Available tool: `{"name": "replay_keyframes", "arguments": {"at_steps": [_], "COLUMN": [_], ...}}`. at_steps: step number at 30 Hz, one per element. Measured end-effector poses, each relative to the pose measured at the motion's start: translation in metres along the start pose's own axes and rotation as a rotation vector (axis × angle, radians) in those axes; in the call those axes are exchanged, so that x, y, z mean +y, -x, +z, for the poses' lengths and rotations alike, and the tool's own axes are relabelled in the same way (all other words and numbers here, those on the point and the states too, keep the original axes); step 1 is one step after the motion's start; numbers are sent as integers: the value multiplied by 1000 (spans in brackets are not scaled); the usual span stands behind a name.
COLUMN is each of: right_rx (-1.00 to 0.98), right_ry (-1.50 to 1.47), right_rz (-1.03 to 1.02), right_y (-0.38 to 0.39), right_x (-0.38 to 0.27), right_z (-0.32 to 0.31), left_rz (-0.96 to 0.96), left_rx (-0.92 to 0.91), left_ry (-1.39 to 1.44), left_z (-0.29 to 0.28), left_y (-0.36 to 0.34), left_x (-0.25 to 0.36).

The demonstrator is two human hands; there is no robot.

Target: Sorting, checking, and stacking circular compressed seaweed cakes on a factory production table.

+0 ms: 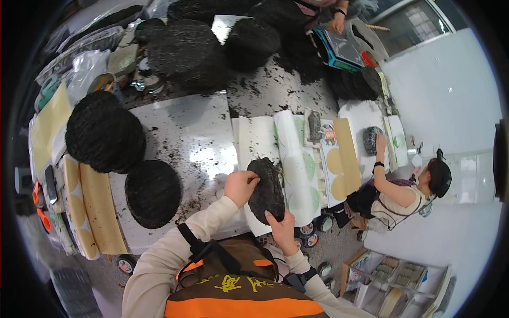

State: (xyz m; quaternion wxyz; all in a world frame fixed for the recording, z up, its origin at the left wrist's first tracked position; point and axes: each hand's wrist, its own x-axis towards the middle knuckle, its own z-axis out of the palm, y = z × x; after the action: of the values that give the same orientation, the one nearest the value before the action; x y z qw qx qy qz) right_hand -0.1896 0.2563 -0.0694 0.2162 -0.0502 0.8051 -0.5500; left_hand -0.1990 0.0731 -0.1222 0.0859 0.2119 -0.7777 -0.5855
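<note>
On my feed both hands are on one dark cake, a rough, elongated piece held above the white sheet at the table's (175, 124) near edge. I see the left hand (241, 186) pinching its upper left side, while the right hand (282, 229) grips the lower end with the thumb on top. The dark cake (268, 193) sits between them, just left of a rolled patterned sheet (295, 159).

For containers, I pick out a pale tub (373, 33) at the far right, dark inside; I can't tell the contents. At upper left, a round container (117, 94) holds small orange and yellow items, beside a clear plastic bag (90, 69). Lower right, a compartmented rack (401, 259) carries stacks of flat packs. Two round dark stacks, a larger (103, 132) and a smaller (153, 194), stand left.
</note>
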Motion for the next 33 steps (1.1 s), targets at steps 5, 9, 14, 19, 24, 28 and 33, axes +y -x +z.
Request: {"name": "replay_keyframes", "arguments": {"at_steps": [5, 9, 14, 19, 24, 28, 33], "right_rx": [71, 272, 314, 443, 55, -331, -537], "right_ry": [170, 25, -180, 63, -503, -584, -587], "right_rz": [15, 38, 110, 130, 106, 152, 255], "right_y": [-12, -18, -19, -23, -39, -47, -36], "right_x": [12, 29, 45, 42, 8, 4, -23], "right_z": [-41, -65, -84, -74, -21, 38, 96], "left_rz": [116, -174, 5, 182, 104, 11, -67], "left_rx": [-243, -397, -155, -204, -332, -83, 80], "left_ry": [-250, 261, -93, -201, 83, -124, 22], "left_z": [45, 83, 118, 91, 11, -58, -101], "left_y": [-39, -61, -71, -38, 21, 64, 105], "left_x": [17, -14, -67, -33, 21, 9, -20]}}
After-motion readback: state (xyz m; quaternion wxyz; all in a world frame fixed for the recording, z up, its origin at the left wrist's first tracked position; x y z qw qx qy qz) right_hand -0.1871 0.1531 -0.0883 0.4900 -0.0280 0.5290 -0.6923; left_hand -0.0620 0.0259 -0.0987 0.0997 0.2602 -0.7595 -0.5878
